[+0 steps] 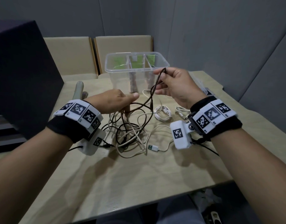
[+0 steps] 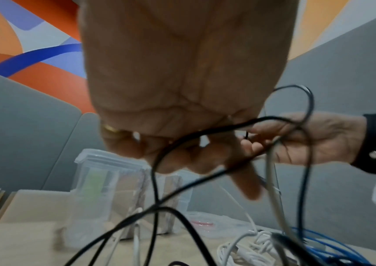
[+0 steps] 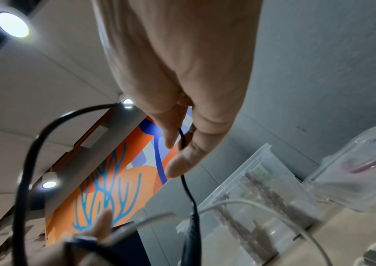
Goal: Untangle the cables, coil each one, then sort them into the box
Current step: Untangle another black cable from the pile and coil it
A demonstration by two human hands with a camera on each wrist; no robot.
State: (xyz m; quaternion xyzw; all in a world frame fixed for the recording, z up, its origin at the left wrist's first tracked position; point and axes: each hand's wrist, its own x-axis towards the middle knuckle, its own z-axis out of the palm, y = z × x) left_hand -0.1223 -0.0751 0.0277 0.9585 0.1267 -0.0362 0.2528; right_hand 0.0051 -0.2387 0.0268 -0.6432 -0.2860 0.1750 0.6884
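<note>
A tangle of black and cream cables (image 1: 131,135) lies on the table in front of me. My right hand (image 1: 160,81) pinches a raised loop of the black cable (image 1: 151,97) between thumb and fingers, level with the rim of the box (image 1: 116,72). The wrist view shows the same black cable (image 3: 188,189) hanging from the right hand (image 3: 177,149). My left hand (image 1: 127,104) is lower, just above the tangle. Its curled fingers grip another stretch of the black cable (image 2: 182,142), seen under the left hand (image 2: 182,156). The clear box has three compartments.
A coiled white cable (image 1: 163,113) and a cream USB plug (image 1: 152,147) lie right of the tangle. A blue cable (image 2: 330,248) lies further right. A second clear container (image 3: 353,171) stands right of the box. A dark block (image 1: 22,75) fills the left side; chairs (image 1: 122,46) stand behind the table.
</note>
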